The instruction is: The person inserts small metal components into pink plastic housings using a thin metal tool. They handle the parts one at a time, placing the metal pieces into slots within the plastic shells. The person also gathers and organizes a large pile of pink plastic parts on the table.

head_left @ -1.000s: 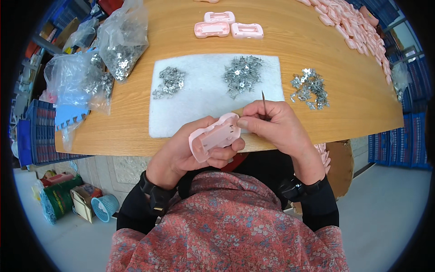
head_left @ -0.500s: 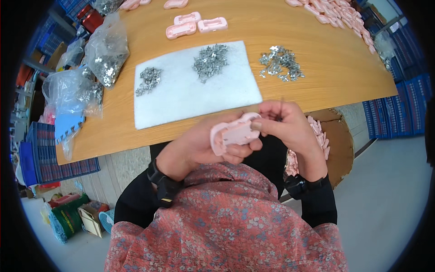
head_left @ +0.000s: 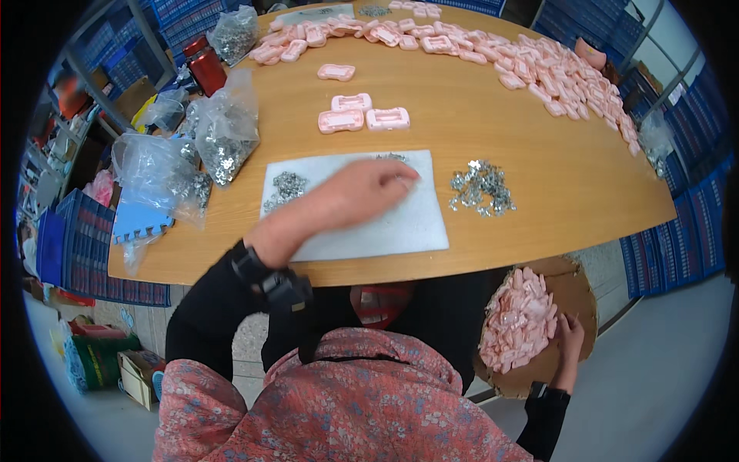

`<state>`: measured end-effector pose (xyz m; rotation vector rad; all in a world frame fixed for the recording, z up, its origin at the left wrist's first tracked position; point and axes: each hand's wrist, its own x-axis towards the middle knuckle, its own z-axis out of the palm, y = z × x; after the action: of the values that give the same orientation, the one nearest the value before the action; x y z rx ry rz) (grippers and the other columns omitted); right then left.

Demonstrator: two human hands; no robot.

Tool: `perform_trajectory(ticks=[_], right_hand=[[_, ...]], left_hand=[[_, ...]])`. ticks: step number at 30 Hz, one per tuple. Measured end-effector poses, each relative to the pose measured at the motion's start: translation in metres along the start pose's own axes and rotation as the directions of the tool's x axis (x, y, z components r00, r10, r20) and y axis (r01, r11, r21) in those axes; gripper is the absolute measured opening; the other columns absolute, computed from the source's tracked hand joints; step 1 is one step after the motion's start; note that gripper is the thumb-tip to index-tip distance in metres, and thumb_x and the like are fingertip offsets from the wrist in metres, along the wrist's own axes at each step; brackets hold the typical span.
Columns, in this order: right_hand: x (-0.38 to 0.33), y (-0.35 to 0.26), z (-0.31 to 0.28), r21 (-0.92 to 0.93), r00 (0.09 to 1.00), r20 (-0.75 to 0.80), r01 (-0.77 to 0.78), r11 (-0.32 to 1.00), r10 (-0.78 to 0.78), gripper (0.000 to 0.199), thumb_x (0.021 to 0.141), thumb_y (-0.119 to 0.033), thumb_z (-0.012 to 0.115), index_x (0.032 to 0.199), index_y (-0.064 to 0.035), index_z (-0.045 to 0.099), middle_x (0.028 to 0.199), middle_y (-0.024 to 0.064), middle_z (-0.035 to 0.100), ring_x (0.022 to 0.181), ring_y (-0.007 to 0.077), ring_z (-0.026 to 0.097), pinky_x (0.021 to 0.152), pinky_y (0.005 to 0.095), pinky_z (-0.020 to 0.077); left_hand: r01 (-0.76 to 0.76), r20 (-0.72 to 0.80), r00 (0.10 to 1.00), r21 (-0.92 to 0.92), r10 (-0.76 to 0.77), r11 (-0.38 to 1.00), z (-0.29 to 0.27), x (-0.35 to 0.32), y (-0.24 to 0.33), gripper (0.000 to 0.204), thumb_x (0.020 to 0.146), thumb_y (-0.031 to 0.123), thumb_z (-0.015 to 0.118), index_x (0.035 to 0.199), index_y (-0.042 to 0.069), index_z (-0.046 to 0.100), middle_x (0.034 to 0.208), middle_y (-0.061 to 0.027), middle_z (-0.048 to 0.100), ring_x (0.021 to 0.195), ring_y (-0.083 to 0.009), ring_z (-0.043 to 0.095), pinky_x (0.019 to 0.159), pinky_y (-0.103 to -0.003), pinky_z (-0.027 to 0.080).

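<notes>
My left hand (head_left: 368, 189) reaches over a white foam sheet (head_left: 377, 239) at the table's front, fingers curled in at a pile of small metal clips (head_left: 392, 157). The hand covers most of that pile, and whatever the fingertips pinch is hidden. Down to the right, my right hand (head_left: 570, 336) is inside a cardboard box (head_left: 579, 289), its fingers apart, with nothing seen in them. Beside it, pink plastic shell pieces (head_left: 517, 323) fill much of the box. A smaller clip pile (head_left: 286, 189) lies at the sheet's left.
Loose metal clips (head_left: 483, 188) lie right of the sheet. Several pink shells (head_left: 341, 121) sit beyond it, and a long heap of them (head_left: 539, 69) curves along the far edge. Clip-filled plastic bags (head_left: 223, 131) and a red canister (head_left: 205, 68) stand at the left.
Both hands held a pink shell over my lap; they have parted. My left hand has gone forward to the clips, my right down into the box. The shell is in neither hand now.
</notes>
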<state>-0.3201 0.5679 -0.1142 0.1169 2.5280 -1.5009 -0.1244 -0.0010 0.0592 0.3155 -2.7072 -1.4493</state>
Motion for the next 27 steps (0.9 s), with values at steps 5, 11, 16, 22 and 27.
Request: perform_trajectory(ticks=[5,11,16,22,27], right_hand=[[0.004,0.001,0.036,0.028,0.993,-0.038,0.112,0.993,-0.111,0.026,0.1,-0.022,0.067,0.11,0.0012,0.069,0.092,0.0043,0.069,0.072,0.0064,0.059,0.063,0.0228,0.0471],[-0.033,-0.13,0.092,0.066,0.911,-0.008,0.411,0.909,-0.412,0.02,0.101,-0.005,0.061,0.115,0.0074,0.066,0.109,0.0071,0.069,0.103,0.0121,0.061,0.095,0.0267,0.0471],[-0.049,-0.214,0.147,-0.074,0.748,0.148,0.661,0.747,-0.647,0.011,0.093,-0.003,0.069,0.101,0.0032,0.071,0.09,0.0077,0.069,0.081,0.0134,0.064,0.075,0.0274,0.0512],[-0.048,-0.26,0.219,-0.17,0.6,0.397,0.792,0.587,-0.695,0.013,0.087,-0.011,0.073,0.099,-0.005,0.072,0.084,0.0103,0.066,0.075,0.0277,0.066,0.067,0.0364,0.0519],[-0.039,-0.271,0.264,-0.285,0.464,0.424,0.884,0.371,-0.778,0.01,0.087,-0.017,0.07,0.095,-0.0102,0.071,0.084,0.0081,0.065,0.078,0.0328,0.066,0.068,0.0418,0.0537]], left_hand=[[0.289,-0.509,0.859,0.57,0.054,0.769,-0.077,0.061,-0.093,0.053,0.093,0.032,0.068,0.138,0.006,0.058,0.124,-0.0221,0.067,0.112,-0.0333,0.066,0.098,-0.039,0.051],[0.26,-0.336,0.938,0.514,-0.087,0.818,-0.094,0.089,-0.1,0.057,0.09,0.033,0.072,0.138,0.007,0.057,0.129,-0.0221,0.064,0.117,-0.0351,0.063,0.1,-0.042,0.05],[0.161,-0.247,0.968,0.501,-0.038,0.85,-0.106,0.093,-0.132,0.051,0.086,0.029,0.072,0.131,0.007,0.062,0.109,-0.0201,0.072,0.098,-0.0342,0.069,0.087,-0.041,0.053],[0.259,-0.289,0.944,0.343,-0.161,0.903,-0.103,0.08,-0.11,0.039,0.092,0.029,0.065,0.125,0.007,0.063,0.093,-0.0101,0.071,0.083,-0.0215,0.067,0.075,-0.036,0.052],[0.157,-0.224,0.951,-0.242,-0.212,0.958,-0.086,0.037,-0.05,0.041,0.097,0.027,0.063,0.131,0.005,0.058,0.089,-0.0009,0.06,0.076,-0.01,0.059,0.069,-0.027,0.052]])
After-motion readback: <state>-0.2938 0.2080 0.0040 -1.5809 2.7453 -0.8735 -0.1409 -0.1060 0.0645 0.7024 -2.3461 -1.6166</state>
